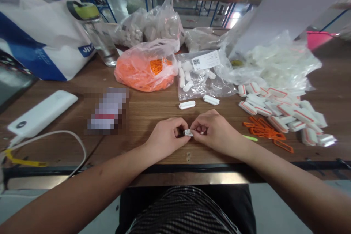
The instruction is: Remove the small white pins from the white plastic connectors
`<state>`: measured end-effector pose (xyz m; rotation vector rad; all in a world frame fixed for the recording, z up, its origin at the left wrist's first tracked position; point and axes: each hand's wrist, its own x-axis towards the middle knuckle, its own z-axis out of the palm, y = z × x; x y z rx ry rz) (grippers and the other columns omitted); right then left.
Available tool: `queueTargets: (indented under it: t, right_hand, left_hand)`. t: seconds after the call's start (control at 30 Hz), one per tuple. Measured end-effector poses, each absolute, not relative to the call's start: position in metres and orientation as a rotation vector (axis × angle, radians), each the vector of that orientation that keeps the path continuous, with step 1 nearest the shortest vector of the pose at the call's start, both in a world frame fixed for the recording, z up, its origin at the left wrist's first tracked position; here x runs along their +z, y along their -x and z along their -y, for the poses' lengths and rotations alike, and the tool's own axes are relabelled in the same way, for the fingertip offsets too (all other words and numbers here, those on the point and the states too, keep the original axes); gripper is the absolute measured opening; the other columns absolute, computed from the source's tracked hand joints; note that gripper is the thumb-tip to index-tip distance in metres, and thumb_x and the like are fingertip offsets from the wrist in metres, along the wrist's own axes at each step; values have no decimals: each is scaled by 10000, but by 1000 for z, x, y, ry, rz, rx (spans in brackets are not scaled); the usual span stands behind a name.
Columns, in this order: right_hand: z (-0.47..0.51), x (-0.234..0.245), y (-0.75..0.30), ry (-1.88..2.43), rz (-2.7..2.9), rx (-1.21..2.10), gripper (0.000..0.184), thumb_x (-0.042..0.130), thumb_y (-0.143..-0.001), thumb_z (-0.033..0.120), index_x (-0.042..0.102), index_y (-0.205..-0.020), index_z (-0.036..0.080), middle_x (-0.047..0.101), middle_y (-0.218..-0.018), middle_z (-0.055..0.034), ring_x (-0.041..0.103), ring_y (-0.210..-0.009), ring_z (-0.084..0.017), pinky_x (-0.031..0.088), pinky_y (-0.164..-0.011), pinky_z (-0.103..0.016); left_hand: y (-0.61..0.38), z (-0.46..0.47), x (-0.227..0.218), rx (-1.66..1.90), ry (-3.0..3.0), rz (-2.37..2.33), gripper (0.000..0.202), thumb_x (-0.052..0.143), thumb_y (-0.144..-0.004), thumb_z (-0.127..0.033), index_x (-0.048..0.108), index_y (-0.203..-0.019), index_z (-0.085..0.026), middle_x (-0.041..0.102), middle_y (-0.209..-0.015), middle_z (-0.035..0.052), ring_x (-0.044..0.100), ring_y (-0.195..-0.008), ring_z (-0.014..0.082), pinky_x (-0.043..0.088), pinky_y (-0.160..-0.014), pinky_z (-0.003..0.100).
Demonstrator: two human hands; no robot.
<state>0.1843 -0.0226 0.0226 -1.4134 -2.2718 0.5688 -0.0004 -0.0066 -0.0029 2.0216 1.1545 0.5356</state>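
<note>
Between my two hands, just above the table, is a small white plastic piece (188,132) with dark spots on its face. My left hand (168,135) pinches its left end with thumb and forefinger. At the other end, my right hand (212,129) closes its fingertips on the same piece, hiding part of it. Beyond my hands lie two white ribbed pieces (187,105). Thin orange frames (264,129) are heaped to the right of my right hand. Behind them spreads a pile of white pieces with orange edging (285,108).
A bag of orange frames (145,67) and a labelled clear bag of white pieces (203,75) lie at the back. To the left are a white power bank (42,111) with a cable, a blurred-out object (108,111) and a bottle (100,40). A green stick (251,138) is partly under my right arm.
</note>
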Motion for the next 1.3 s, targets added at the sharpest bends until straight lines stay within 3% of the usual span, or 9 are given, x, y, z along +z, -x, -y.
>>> queueTargets:
  t: [0.23, 0.4, 0.63, 0.8, 1.0, 1.1, 1.3]
  right_hand:
    - [23, 34, -182, 1332, 2547, 397, 186, 560, -835, 143, 693, -711, 180, 665, -696, -23, 574, -689, -158, 337, -775, -345]
    - [32, 37, -189, 1297, 2542, 291, 204, 532, -879, 206, 734, -846, 210, 660, -705, -23, 562, -699, -161, 321, -775, -348]
    - [42, 29, -182, 1273, 2567, 68, 268, 520, -877, 201, 688, -671, 174, 640, -680, -45, 543, -691, -170, 338, -786, -366]
    - [41, 33, -211, 1359, 2279, 319, 221, 523, -890, 266, 737, -863, 217, 707, -792, -34, 616, -751, -173, 399, -778, -347]
    - [39, 35, -264, 1875, 2164, 532, 198, 574, -796, 270, 688, -641, 223, 689, -671, 4, 605, -610, -145, 417, -587, -282]
    - [43, 30, -267, 1879, 2184, 599, 202, 558, -795, 253, 686, -639, 232, 692, -673, 15, 607, -616, -141, 420, -595, -278]
    - [46, 23, -272, 1885, 2284, 375, 197, 548, -768, 218, 665, -611, 226, 698, -673, 5, 620, -638, -167, 415, -633, -302]
  left_hand:
    - [0, 6, -2, 511, -2004, -1172, 103, 707, -729, -249, 642, -793, -199, 531, -616, -59, 455, -539, 100, 363, -557, 237]
    - [0, 6, -2, 514, -1988, -1178, 105, 713, -723, -243, 648, -793, -200, 538, -601, -61, 457, -537, 100, 363, -558, 238]
    - [0, 5, -3, 518, -1975, -1170, 92, 707, -717, -230, 654, -788, -207, 533, -605, -63, 448, -530, 95, 347, -539, 231]
    - [0, 6, -1, 505, -2002, -1184, 94, 696, -724, -239, 642, -793, -205, 530, -603, -57, 471, -548, 106, 366, -565, 239]
    - [1, 6, -3, 512, -2070, -1172, 98, 683, -731, -241, 621, -798, -207, 541, -647, -50, 474, -557, 106, 365, -575, 248]
    - [2, 6, -4, 510, -2073, -1168, 99, 681, -737, -250, 618, -800, -207, 539, -644, -52, 475, -555, 104, 365, -574, 247]
    - [2, 5, -2, 505, -2062, -1151, 98, 680, -738, -244, 619, -801, -202, 534, -645, -53, 471, -544, 99, 357, -558, 242]
